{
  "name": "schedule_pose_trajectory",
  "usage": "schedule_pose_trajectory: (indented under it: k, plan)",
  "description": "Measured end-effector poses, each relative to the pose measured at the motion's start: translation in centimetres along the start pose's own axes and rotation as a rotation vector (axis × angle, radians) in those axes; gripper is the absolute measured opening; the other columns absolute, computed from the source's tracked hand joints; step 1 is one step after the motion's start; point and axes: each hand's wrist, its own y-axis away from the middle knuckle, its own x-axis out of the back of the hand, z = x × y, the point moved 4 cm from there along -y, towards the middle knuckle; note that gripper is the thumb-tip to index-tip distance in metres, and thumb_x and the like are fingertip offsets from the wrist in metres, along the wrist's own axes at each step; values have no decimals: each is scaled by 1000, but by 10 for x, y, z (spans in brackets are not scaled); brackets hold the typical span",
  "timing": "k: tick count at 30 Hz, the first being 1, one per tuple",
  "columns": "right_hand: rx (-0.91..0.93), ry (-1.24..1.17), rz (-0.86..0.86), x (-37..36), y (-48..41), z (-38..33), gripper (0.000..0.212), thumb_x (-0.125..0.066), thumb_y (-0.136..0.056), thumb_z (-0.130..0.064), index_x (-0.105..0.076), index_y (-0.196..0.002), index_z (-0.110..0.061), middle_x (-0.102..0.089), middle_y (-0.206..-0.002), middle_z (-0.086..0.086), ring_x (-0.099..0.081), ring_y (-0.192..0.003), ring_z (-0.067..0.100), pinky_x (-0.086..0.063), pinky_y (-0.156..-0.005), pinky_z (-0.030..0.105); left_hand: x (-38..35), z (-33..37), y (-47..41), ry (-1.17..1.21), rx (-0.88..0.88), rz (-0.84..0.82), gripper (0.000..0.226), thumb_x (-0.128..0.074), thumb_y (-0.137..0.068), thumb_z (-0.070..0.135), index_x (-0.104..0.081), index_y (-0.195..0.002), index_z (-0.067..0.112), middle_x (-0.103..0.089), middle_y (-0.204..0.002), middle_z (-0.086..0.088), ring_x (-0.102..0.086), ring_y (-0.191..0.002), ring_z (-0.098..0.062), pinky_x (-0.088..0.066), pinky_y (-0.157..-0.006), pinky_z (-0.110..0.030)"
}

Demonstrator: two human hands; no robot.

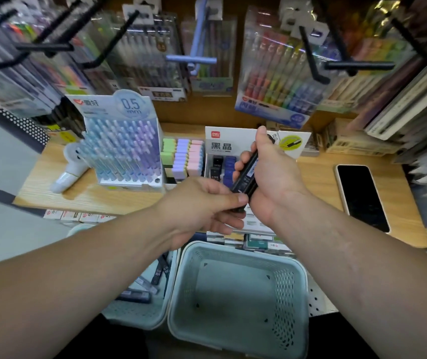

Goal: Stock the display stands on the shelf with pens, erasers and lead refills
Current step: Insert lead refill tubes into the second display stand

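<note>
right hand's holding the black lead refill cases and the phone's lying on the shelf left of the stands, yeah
Not quite. The head view shows the phone lying on the shelf right of the stands, not left. The right hand does hold the black lead refill cases.

Wooden shelf (316, 177) carries, left to right, a white gadget (70, 167) on its side, pen stand (127, 151), eraser stand (183, 159) just beside it, lead stand (222, 146), phone (362, 198) lying flat, boxes (349, 143) behind.

The pen stand (129, 107) header reads "0.5 mm" — the lead refill stand (235, 141) card bears "deli" and "黑晶".
</note>
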Motion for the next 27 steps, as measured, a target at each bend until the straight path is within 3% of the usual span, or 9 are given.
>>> schedule_pose_trajectory:
  k: [7,11,13,15,18,22,27]
  plan:
    - [-7,29,18,-3,-7,-4,30,-61,-98,-44,-53,-91,-16,-57,-58,-3,-56,-52,14,-52,-56,29,13,9,0,61,-48,73,11,-73,-87,12,-72,-87,1,-72,-80,-16,-68,-60,-20,-55,-50,-24]
    - [-11,98,-13,-1,-9,-4,40,-67,-93,-48,-62,-112,-13,-78,-92,8,-76,-76,27,-63,-68,45,18,11,0,160,-81,107,9,-69,-90,12,-66,-86,4,-71,-74,-12,-68,-57,-19,-54,-49,-24]
    - [5,133,-1,2,-7,-3,40,-72,-89,-47,-65,-107,-12,-76,-81,5,-72,-60,20,-59,-56,36,20,13,1,144,-126,130,9,-67,-92,11,-65,-85,6,-71,-73,-12,-67,-58,-19,-55,-52,-25]
    - [21,173,3,6,-6,-4,34,-75,-87,-45,-68,-97,-14,-64,-64,1,-53,-42,12,-46,-45,26,25,21,3,85,-206,176,3,-66,-93,8,-67,-94,5,-71,-75,-14,-67,-61,-21,-57,-56,-26]
    - [13,188,2,11,-5,-4,21,-74,-91,-35,-63,-95,-17,-57,-60,1,-44,-40,11,-40,-41,23,33,38,8,56,-356,228,25,-65,-92,-1,-63,-115,9,-71,-75,-15,-69,-67,-24,-59,-61,-29]
    - [-29,196,3,14,-5,-6,22,-72,-93,-30,-55,-96,-17,-51,-48,-3,-43,-39,11,-38,-39,22,34,61,17,-116,-558,187,23,-63,-92,-5,-65,-109,9,-73,-83,-21,-75,-77,-25,-61,-68,-29]
    - [-120,205,-45,14,-4,-4,26,-73,-92,-30,-53,-83,-18,-47,-53,-1,-40,-45,13,-37,-44,25,38,71,15,-449,-655,200,25,-65,-93,1,-66,-106,22,-77,-82,-5,-75,-77,-14,-62,-71,-32]
